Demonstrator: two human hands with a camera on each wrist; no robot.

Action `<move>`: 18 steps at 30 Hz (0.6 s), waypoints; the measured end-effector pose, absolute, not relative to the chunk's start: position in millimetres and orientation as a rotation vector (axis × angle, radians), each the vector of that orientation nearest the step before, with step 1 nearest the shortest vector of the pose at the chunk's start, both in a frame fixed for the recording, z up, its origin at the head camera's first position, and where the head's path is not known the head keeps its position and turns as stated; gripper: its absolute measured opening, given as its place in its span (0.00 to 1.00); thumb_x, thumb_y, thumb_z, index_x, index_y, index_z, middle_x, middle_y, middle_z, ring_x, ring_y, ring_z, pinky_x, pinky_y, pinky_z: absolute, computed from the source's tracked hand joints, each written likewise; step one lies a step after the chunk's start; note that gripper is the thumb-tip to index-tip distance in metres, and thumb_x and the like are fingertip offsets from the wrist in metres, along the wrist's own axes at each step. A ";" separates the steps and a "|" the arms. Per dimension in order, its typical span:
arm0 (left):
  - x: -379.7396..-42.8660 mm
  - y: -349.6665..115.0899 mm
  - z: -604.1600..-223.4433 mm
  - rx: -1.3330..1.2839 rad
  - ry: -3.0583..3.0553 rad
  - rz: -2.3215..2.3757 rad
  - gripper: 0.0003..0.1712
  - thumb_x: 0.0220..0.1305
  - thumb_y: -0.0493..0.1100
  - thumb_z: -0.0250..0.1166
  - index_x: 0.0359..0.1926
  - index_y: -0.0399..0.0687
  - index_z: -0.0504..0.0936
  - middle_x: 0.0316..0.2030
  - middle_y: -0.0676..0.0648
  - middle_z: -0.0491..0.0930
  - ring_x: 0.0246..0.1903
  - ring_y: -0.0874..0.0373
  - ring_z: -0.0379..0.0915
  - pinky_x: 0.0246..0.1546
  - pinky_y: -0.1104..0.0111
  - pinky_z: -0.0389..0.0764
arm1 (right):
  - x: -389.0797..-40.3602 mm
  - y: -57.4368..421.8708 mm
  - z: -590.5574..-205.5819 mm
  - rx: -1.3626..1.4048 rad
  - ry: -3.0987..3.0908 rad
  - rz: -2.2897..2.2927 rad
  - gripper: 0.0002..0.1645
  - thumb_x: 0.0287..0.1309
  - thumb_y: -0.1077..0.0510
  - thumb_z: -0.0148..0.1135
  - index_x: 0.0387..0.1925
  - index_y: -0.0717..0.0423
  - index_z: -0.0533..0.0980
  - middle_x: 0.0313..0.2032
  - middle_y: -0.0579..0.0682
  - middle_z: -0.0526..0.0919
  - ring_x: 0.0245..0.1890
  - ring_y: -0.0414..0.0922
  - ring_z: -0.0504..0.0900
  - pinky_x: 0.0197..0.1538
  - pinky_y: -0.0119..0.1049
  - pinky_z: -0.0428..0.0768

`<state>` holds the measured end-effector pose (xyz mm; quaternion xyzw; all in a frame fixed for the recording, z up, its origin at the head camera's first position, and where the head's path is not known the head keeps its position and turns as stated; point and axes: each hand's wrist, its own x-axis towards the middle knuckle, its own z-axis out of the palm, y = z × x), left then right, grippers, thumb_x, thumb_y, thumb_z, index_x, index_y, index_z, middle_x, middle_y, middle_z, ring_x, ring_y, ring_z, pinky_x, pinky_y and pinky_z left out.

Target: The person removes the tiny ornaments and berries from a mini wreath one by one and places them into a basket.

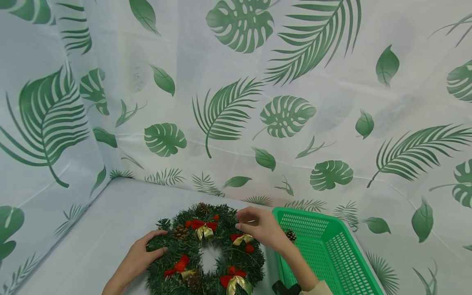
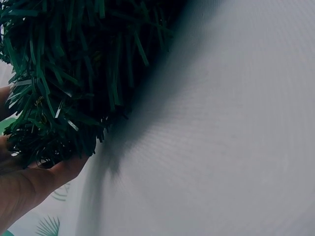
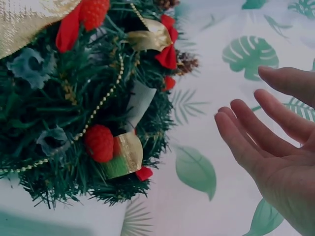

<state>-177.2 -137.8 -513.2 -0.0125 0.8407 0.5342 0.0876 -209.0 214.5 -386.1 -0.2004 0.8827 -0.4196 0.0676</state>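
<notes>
A green Christmas wreath (image 1: 173, 262) lies on the white table, trimmed with red and gold bows (image 1: 203, 227), pine cones (image 1: 180, 232), red berries (image 3: 100, 143) and a gold bead string (image 3: 106, 91). My left hand (image 1: 141, 254) grips its left edge, fingers and thumb on either side of the tinsel branches. Part of those fingers is hidden by greenery in the left wrist view. Just over the wreath's upper right edge is my right hand (image 1: 261, 227), its fingers loosely bent with nothing between them. The right wrist view shows this hand apart from the greenery.
To the right of the wreath stands a green plastic basket (image 1: 333, 229) with perforated walls. A pine cone (image 1: 290, 234) shows at the basket's left side, beside my right wrist. White cloth (image 1: 236, 123) with a leaf print hangs behind and to the left of the table.
</notes>
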 end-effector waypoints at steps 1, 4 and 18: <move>-177.3 -137.5 -513.1 -0.033 2.504 1.590 0.33 0.66 0.50 0.72 0.69 0.46 0.76 0.72 0.29 0.65 0.72 0.24 0.57 0.59 0.34 0.73 | -207.2 214.3 -386.1 -0.607 2.652 -1.267 0.16 0.68 0.55 0.68 0.54 0.55 0.82 0.50 0.54 0.87 0.51 0.54 0.87 0.47 0.28 0.85; -177.1 -137.4 -512.6 -0.028 2.505 1.591 0.33 0.66 0.50 0.72 0.69 0.46 0.76 0.72 0.29 0.65 0.71 0.24 0.57 0.59 0.34 0.73 | -202.1 213.3 -385.2 -0.615 2.638 -1.267 0.17 0.68 0.55 0.68 0.54 0.57 0.82 0.50 0.55 0.87 0.51 0.54 0.87 0.48 0.28 0.85; -179.6 -135.9 -511.8 -0.049 2.500 1.577 0.34 0.65 0.51 0.72 0.69 0.46 0.75 0.73 0.28 0.63 0.71 0.24 0.56 0.58 0.34 0.74 | -167.3 202.0 -392.5 -0.713 2.487 -1.299 0.17 0.68 0.57 0.67 0.56 0.58 0.80 0.54 0.61 0.84 0.53 0.57 0.85 0.53 0.31 0.85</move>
